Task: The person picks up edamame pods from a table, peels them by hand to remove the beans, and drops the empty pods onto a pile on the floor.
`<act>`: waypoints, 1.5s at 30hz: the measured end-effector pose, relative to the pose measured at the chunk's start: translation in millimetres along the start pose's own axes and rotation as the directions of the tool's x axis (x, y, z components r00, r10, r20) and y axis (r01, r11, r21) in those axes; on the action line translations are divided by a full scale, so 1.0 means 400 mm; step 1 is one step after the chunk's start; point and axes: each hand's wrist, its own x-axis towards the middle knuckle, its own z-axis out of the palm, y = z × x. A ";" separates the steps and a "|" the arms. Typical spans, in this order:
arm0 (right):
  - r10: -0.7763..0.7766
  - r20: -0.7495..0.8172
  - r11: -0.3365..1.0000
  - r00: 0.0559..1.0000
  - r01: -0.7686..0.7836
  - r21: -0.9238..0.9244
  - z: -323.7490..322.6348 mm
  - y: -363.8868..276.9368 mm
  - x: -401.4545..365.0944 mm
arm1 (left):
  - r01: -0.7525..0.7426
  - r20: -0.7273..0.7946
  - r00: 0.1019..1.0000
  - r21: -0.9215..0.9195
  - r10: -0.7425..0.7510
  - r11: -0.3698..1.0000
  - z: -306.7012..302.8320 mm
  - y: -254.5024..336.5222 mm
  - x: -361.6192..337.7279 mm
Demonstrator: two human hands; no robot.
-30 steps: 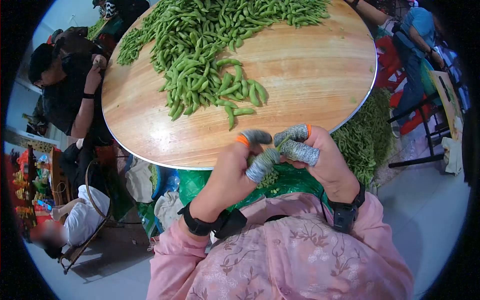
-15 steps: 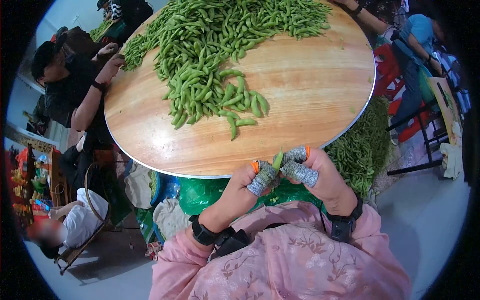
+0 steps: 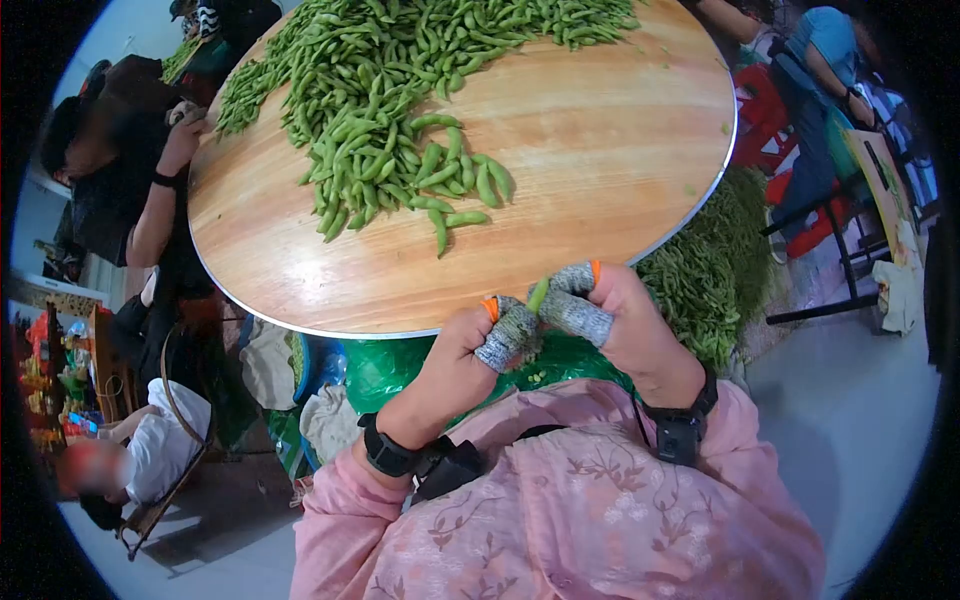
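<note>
A green edamame pod (image 3: 539, 295) points up between my two hands, just beyond the front rim of the table. Grey knitted finger covers with orange bands wrap the thumbs and fingers of both hands. My left hand (image 3: 478, 347) is closed, its covered fingers pressed at the pod's lower end. From the other side, my right hand (image 3: 622, 318) pinches the same pod. The fingers hide its lower part. On the round wooden table (image 3: 580, 170) lies a large heap of edamame pods (image 3: 375, 95), with a few loose ones nearest me.
Below the table edge hangs green plastic (image 3: 385, 365), with small pale green bits on it near my hands. A pile of green plants (image 3: 705, 280) lies on the floor at right. A person (image 3: 120, 150) works at the table's left side; another person sits at lower left.
The view has shifted, so the table and heap sit a little further left and up. My hands stay together around the pod. The person at left has moved their arms.
</note>
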 end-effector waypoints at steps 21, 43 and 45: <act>-0.041 0.079 0.972 0.996 0.058 -0.227 -0.005 0.008 -0.005 | -0.068 -0.051 0.996 0.164 0.078 0.984 0.008 -0.012 -0.011; -0.142 -0.317 0.763 0.938 -0.100 -0.639 -0.148 -0.051 -0.090 | 0.152 -0.153 0.961 0.988 0.230 0.023 -0.133 0.044 0.166; -0.123 -0.223 0.875 0.967 0.000 -0.484 -0.107 -0.038 -0.063 | 0.134 -0.144 0.956 0.989 0.254 0.057 -0.127 0.047 0.149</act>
